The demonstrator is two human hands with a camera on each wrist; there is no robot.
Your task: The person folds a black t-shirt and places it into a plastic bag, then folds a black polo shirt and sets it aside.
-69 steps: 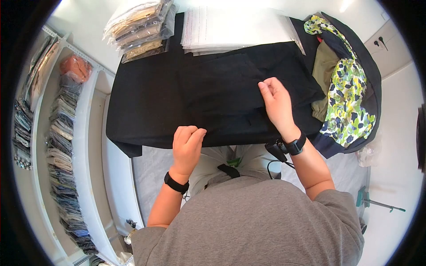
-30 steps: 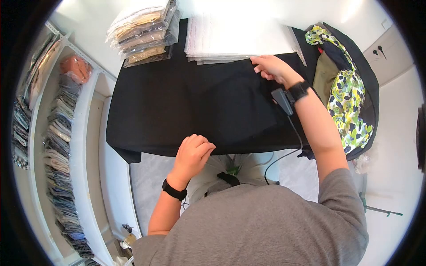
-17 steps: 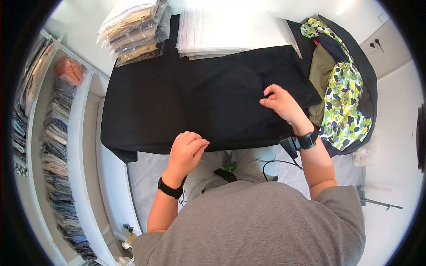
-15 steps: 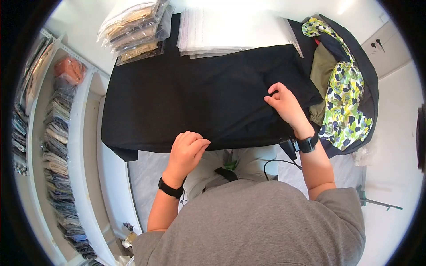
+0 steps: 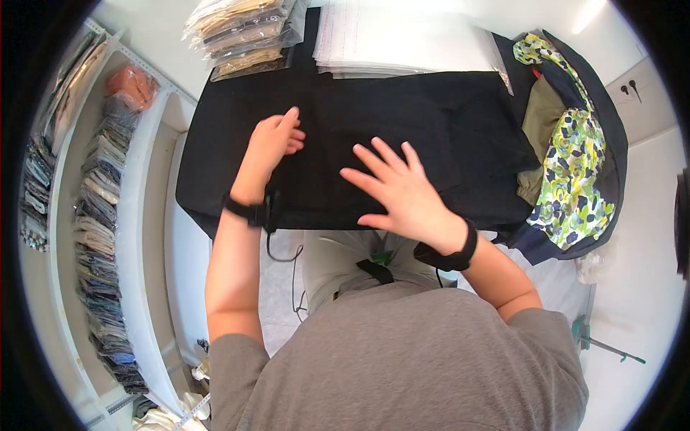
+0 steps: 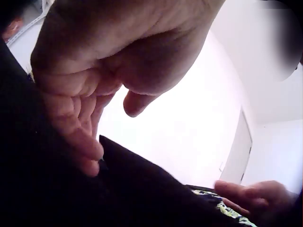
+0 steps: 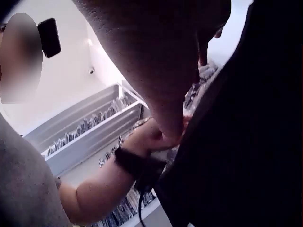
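A black garment (image 5: 467, 122) lies spread over the black-covered table (image 5: 223, 158), its right end close to the piled clothes. My right hand (image 5: 399, 194) is over the near middle of the black cloth, palm down with fingers spread. Farther left, my left hand (image 5: 273, 144) is over the dark fabric, thumb apart and fingers loosely bent. In the left wrist view the fingertips of the left hand (image 6: 109, 66) are right at the dark cloth, with nothing seen pinched. The right wrist view shows my right hand (image 7: 156, 56) dark against the light, partly out of frame.
Clear plastic bags (image 5: 410, 43) lie stacked at the table's back, beside a pile of bagged garments (image 5: 248, 43). A floral garment (image 5: 575, 172) and an olive one (image 5: 539, 122) lie at the right. Shelves of folded clothes (image 5: 100, 237) line the left.
My left hand has left the table's near edge and moved forward and left. My right hand has shifted left and toward me, its bent fingers now spread out.
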